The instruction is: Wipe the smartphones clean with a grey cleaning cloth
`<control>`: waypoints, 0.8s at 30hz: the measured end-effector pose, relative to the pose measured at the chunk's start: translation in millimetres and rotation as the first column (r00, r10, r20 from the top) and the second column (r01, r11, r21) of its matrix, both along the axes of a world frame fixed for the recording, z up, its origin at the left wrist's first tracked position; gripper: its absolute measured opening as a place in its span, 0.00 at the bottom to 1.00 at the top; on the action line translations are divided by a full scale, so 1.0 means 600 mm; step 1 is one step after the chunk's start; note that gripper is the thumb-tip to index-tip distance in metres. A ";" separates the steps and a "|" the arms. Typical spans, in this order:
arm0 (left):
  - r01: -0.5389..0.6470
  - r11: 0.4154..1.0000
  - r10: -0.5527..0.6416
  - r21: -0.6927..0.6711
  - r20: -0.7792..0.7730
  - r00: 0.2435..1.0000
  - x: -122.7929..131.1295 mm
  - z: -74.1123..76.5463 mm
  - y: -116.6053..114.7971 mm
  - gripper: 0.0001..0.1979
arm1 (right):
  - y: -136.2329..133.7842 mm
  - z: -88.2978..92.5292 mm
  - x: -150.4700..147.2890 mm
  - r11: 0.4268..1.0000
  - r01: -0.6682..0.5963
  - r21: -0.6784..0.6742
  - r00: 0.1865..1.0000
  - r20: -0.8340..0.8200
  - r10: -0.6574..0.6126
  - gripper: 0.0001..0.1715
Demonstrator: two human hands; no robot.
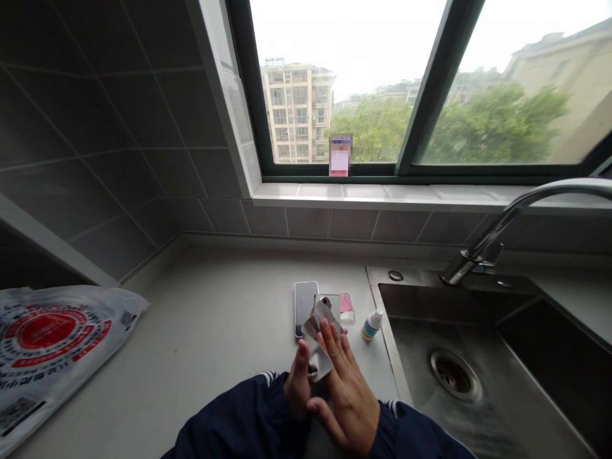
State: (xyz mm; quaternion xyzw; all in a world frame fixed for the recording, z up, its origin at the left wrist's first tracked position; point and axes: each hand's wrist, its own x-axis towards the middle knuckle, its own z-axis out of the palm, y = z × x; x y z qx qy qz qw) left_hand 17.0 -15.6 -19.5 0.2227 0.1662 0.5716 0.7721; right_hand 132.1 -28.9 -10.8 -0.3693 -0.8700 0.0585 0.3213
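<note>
My left hand (299,379) is wrapped round a silver-backed phone (333,305) with a round camera, its thumb along the left side. Over the phone's back lies a grey cleaning cloth (319,364) with a zigzag edge, hiding much of it. My right hand (348,398) presses the cloth against the phone with its fingers stretched and close together. Behind them, a second phone (305,299) with a dark face lies on the counter. A clear phone case (351,312) with a pink patch shows just right of the held phone. A small white spray bottle (371,324) stands farther right.
A steel sink (389,344) with a curved tap (497,220) is set into the counter (215,319) on the right. At the left lies a white plastic bag (71,344) with red print. Behind the counter are a tiled wall and window.
</note>
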 end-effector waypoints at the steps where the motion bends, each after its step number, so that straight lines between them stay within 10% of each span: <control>1: -0.015 1.000 0.015 0.018 -0.031 0.999 -0.002 -0.003 -0.002 0.31 | 0.000 0.001 0.001 1.000 0.012 0.000 1.000 -0.017 -0.012 0.44; 24: -0.330 0.935 0.310 -0.128 -0.155 0.938 -0.039 0.094 0.054 0.32 | -0.009 0.014 -0.006 0.972 -0.193 -0.137 0.971 0.119 0.209 0.45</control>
